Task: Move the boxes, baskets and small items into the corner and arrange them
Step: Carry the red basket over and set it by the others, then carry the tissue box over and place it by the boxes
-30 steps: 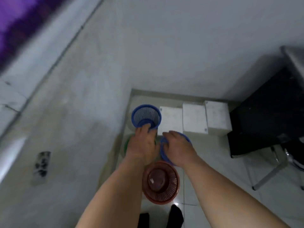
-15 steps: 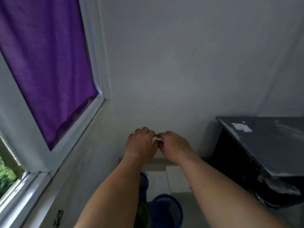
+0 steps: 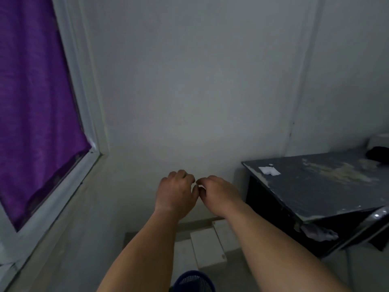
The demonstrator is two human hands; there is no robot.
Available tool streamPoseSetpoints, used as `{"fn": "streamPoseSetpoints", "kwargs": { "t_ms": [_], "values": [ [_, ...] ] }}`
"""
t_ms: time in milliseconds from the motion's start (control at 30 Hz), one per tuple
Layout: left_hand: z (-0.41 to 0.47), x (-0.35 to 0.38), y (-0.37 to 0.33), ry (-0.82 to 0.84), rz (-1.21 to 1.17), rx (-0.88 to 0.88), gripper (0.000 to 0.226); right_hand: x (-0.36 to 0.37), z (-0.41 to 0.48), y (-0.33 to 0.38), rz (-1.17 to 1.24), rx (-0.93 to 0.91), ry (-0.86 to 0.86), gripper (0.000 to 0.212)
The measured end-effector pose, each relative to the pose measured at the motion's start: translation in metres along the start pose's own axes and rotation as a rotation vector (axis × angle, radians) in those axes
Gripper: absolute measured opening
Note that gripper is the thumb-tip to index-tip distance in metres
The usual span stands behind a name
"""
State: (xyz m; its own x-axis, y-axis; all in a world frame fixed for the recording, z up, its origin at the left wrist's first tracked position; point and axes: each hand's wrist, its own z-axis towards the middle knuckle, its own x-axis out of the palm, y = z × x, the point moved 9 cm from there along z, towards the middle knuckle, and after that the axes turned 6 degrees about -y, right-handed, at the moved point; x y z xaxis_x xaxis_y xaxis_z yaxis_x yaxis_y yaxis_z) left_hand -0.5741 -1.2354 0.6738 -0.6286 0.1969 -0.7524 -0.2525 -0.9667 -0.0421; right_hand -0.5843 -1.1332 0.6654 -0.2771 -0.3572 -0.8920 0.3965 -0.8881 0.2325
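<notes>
currently we have both hands raised at the centre of the frame, in front of the bare wall, with their backs toward the camera. the left hand and the right hand sit side by side, thumbs almost touching. the fingers of each are loosely curled, and neither grips anything that we can see. the task's things all lie below the hands, toward the bottom of the frame. the white boxes stand in a row at the foot of the wall, showing in the gap between the two forearms. the row runs from lower left to upper right, and the plainest box has its long axis pointing up the frame toward the wall. its right-hand neighbour is partly hidden by the right forearm. the blue basket is cut by the bottom edge, just below the boxes and just beside the left forearm. we judge that the next move turns on one relation: everything to be arranged lies down the frame from the hands, so both must drop before either can take hold. in the picture the basket lies nearer the left arm and the boxes about midway. the dark table at the right of the frame bounds the corner on that side, and the purple curtain fills the upper left.
</notes>
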Motion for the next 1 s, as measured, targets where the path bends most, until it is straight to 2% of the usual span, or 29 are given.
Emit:
{"fn": "streamPoseSetpoints", "kwargs": {
  "t_ms": [233, 367, 533, 633, 733, 867, 1000],
  "values": [
    [0.032, 0.030, -0.118, -0.010, -0.119, 0.128, 0.021, -0.043, -0.036, -0.105, -0.050, 0.092, -0.030, 0.027],
    [0.043, 0.058, -0.226, -0.041, -0.210, 0.192, 0.027, -0.082, -0.084, -0.199, -0.094, 0.204, -0.052, 0.028],
    [0.038, 0.087, -0.388, -0.038, -0.461, 0.257, 0.029, -0.145, -0.185, -0.325, -0.232, 0.363, -0.104, 0.027],
    [0.024, 0.103, -0.485, 0.025, -0.664, 0.284, 0.031, -0.178, -0.253, -0.388, -0.307, 0.481, -0.115, 0.026],
    [-0.002, 0.122, -0.603, 0.152, -0.845, 0.412, 0.032, -0.205, -0.336, -0.462, -0.350, 0.640, -0.083, 0.028],
    [-0.032, 0.153, -0.743, 0.356, -0.961, 0.593, 0.023, -0.228, -0.444, -0.551, -0.371, 0.888, -0.020, 0.031],
    [-0.067, 0.175, -0.872, 0.522, -0.999, 0.871, 0.019, -0.240, -0.537, -0.626, -0.350, 1.129, 0.074, 0.034]
  ]
}}
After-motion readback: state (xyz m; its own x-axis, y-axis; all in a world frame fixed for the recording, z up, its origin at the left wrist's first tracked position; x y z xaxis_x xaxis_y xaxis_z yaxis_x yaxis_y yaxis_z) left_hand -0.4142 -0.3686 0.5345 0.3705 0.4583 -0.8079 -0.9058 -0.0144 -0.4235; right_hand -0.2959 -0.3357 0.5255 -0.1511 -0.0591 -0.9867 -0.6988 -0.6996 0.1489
